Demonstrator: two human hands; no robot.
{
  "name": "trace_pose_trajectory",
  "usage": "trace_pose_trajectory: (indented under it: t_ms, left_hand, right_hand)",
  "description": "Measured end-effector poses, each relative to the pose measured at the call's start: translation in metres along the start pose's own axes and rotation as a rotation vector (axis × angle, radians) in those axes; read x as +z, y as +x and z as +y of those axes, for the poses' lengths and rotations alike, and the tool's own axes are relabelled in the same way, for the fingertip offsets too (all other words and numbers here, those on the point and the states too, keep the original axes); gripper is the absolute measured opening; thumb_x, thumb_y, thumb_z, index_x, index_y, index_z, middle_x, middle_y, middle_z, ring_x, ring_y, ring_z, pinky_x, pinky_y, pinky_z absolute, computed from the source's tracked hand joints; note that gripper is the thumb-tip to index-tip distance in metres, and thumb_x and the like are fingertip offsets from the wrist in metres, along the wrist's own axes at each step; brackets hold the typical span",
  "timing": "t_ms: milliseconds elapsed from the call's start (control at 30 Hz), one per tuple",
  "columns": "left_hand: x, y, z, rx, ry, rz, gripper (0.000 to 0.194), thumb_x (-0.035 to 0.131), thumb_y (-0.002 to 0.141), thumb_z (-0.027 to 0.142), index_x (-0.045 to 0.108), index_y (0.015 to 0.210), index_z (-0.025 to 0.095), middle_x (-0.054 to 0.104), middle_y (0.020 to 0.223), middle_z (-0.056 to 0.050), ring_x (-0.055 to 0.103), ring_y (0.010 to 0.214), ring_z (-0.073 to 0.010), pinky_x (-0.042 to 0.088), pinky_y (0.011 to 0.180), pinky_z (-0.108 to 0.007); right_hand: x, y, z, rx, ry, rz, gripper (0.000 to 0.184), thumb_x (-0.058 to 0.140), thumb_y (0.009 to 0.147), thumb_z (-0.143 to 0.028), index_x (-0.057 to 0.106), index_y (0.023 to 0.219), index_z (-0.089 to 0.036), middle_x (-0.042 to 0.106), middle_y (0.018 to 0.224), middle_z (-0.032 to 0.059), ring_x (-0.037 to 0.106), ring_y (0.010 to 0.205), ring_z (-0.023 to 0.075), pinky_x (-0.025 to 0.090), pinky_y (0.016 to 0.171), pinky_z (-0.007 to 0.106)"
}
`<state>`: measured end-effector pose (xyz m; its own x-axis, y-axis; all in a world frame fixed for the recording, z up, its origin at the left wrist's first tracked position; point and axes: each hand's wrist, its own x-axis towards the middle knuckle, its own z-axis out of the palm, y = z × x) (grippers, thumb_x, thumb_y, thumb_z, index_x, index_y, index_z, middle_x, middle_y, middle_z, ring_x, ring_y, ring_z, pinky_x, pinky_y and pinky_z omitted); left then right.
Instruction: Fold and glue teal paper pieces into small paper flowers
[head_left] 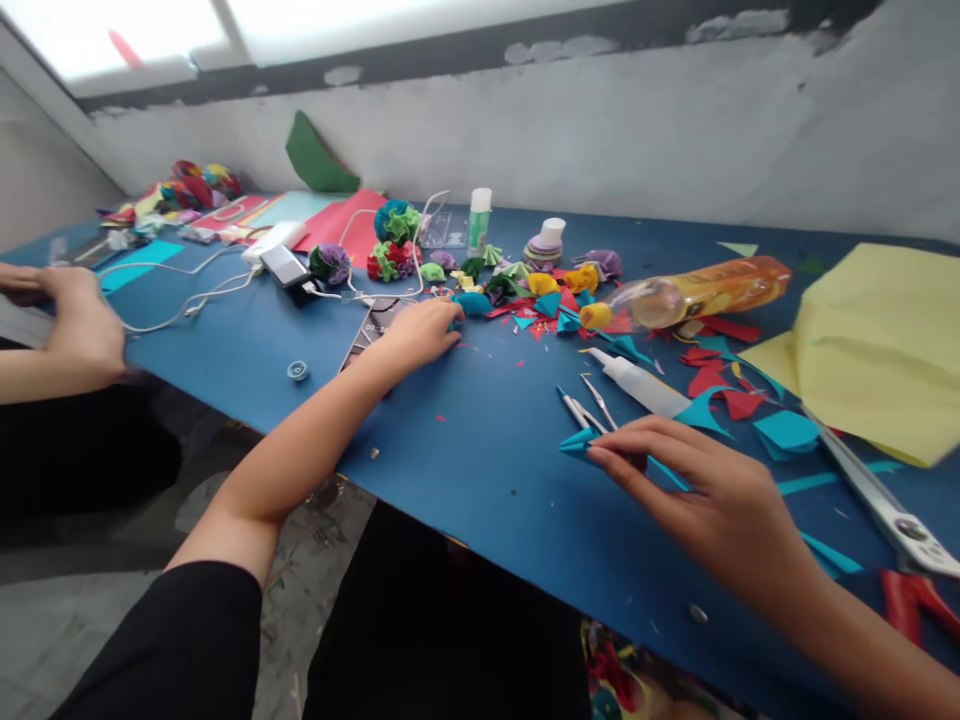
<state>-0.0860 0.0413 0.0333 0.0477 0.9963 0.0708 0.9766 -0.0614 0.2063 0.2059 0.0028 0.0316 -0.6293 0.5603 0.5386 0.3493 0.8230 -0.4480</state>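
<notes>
Teal paper piece, folded to a pointed triangle, lies flat on the blue table at about 3 o'clock from the centre of my view, pinned under the fingertips of my right hand; that hand is pressing with fingers extended, not closed around it. My left hand reaches out to about 11 o'clock, its fingers curled loosely onto a small teal crumpled bit at the edge of the scrap heap; whether it actually grips it I cannot tell. As to progress, I judge the work partly done: several finished ruffled paper flowers in teal, green, red and purple sit at 12 o'clock, while many cut triangles and scraps in red and teal remain loose at 2 o'clock, and the piece under my right hand is only folded, not yet shaped. Materials noted: thin matte coloured paper, crisp at the cut edges, soft where crumpled; a large yellow sheet, smooth and slightly lifted, at 3 o'clock; a white glue bottle with tapered nozzle lying on its side just above my right hand; metal tweezers beside it; a clear orange plastic bottle lying flat; scissors with red handles at 4 o'clock. Another person's hand rests at 9 o'clock.
</notes>
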Motion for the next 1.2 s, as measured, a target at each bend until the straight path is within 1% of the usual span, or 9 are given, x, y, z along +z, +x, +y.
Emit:
trace_pose_trajectory:
  t_ms: [233, 300, 400, 467, 600, 733, 833, 1000, 1200]
  left_hand:
    - [-0.004, 0.000, 0.001, 0.070, -0.164, -0.086, 0.041, 0.071, 0.078, 0.023, 0.061, 0.116, 0.013, 0.066, 0.120, -0.010, 0.062, 0.109, -0.0209, 0.049, 0.097, -0.033]
    - [-0.005, -0.001, 0.004, 0.121, -0.318, -0.168, 0.049, 0.072, 0.075, 0.019, 0.057, 0.122, 0.014, 0.063, 0.126, -0.011, 0.063, 0.109, -0.0190, 0.053, 0.091, -0.029]
    - [-0.002, -0.004, 0.010, 0.234, -0.673, -0.319, 0.057, 0.068, 0.075, 0.009, 0.050, 0.129, 0.013, 0.051, 0.141, -0.016, 0.060, 0.116, -0.0197, 0.055, 0.085, -0.027]
    - [0.001, -0.006, 0.013, 0.297, -0.786, -0.348, 0.055, 0.063, 0.076, 0.004, 0.050, 0.128, 0.013, 0.048, 0.143, -0.017, 0.058, 0.119, -0.0199, 0.055, 0.085, -0.027]
    - [0.011, -0.006, 0.016, 0.385, -0.643, -0.258, 0.049, 0.053, 0.076, -0.004, 0.055, 0.122, 0.013, 0.059, 0.131, -0.014, 0.060, 0.115, -0.0187, 0.054, 0.087, -0.030]
    - [0.020, -0.004, 0.014, 0.469, -0.504, -0.136, 0.052, 0.046, 0.073, -0.009, 0.057, 0.120, 0.011, 0.066, 0.121, -0.012, 0.063, 0.109, -0.0168, 0.052, 0.093, -0.033]
    - [0.023, -0.001, 0.013, 0.480, -0.457, -0.067, 0.052, 0.046, 0.071, -0.010, 0.060, 0.116, 0.013, 0.069, 0.115, -0.009, 0.065, 0.106, -0.0161, 0.052, 0.094, -0.033]
    - [0.022, -0.004, 0.022, 0.424, -0.565, -0.016, 0.042, 0.051, 0.073, -0.005, 0.064, 0.110, 0.012, 0.073, 0.102, -0.007, 0.068, 0.095, -0.0137, 0.055, 0.080, -0.025]
    - [0.017, -0.023, 0.044, 0.492, -0.725, -0.060, 0.033, 0.059, 0.077, 0.006, 0.066, 0.108, 0.014, 0.073, 0.092, -0.005, 0.066, 0.081, -0.0111, 0.054, 0.070, -0.021]
  right_hand:
    - [-0.001, 0.005, -0.004, -0.035, -0.020, -0.002, 0.005, 0.060, 0.088, -0.019, 0.063, 0.084, -0.021, 0.066, 0.077, -0.0004, 0.065, 0.065, 0.0106, 0.052, 0.063, 0.022]
    - [-0.001, 0.006, -0.003, -0.042, -0.027, -0.004, 0.005, 0.060, 0.088, -0.019, 0.063, 0.084, -0.021, 0.066, 0.076, -0.0005, 0.065, 0.065, 0.0105, 0.052, 0.063, 0.021]
    - [0.001, 0.005, -0.001, -0.038, -0.028, 0.000, 0.005, 0.060, 0.088, -0.019, 0.063, 0.084, -0.021, 0.065, 0.076, -0.0009, 0.065, 0.065, 0.0103, 0.051, 0.063, 0.021]
    - [0.001, 0.003, 0.000, -0.030, -0.029, 0.001, 0.005, 0.061, 0.087, -0.019, 0.063, 0.084, -0.021, 0.065, 0.076, -0.0011, 0.064, 0.065, 0.0100, 0.051, 0.063, 0.021]
    - [0.000, 0.000, 0.000, -0.003, -0.025, -0.006, 0.006, 0.061, 0.087, -0.018, 0.064, 0.083, -0.020, 0.065, 0.076, -0.0009, 0.064, 0.066, 0.0096, 0.051, 0.065, 0.020]
    - [0.000, 0.000, 0.000, 0.024, -0.009, -0.020, 0.006, 0.061, 0.087, -0.017, 0.066, 0.084, -0.020, 0.066, 0.077, -0.0005, 0.064, 0.068, 0.0093, 0.050, 0.065, 0.019]
    - [0.000, -0.001, -0.001, 0.044, -0.006, -0.030, 0.007, 0.061, 0.088, -0.019, 0.067, 0.083, -0.019, 0.066, 0.077, 0.0001, 0.064, 0.067, 0.0097, 0.050, 0.064, 0.020]
    - [0.000, -0.002, 0.000, 0.084, 0.011, -0.061, 0.010, 0.060, 0.088, -0.023, 0.067, 0.083, -0.019, 0.067, 0.077, 0.0019, 0.064, 0.068, 0.0115, 0.050, 0.063, 0.022]
    - [0.001, -0.003, 0.000, 0.069, 0.129, -0.063, 0.007, 0.062, 0.087, -0.022, 0.067, 0.084, -0.019, 0.066, 0.076, 0.0016, 0.063, 0.067, 0.0105, 0.050, 0.062, 0.021]
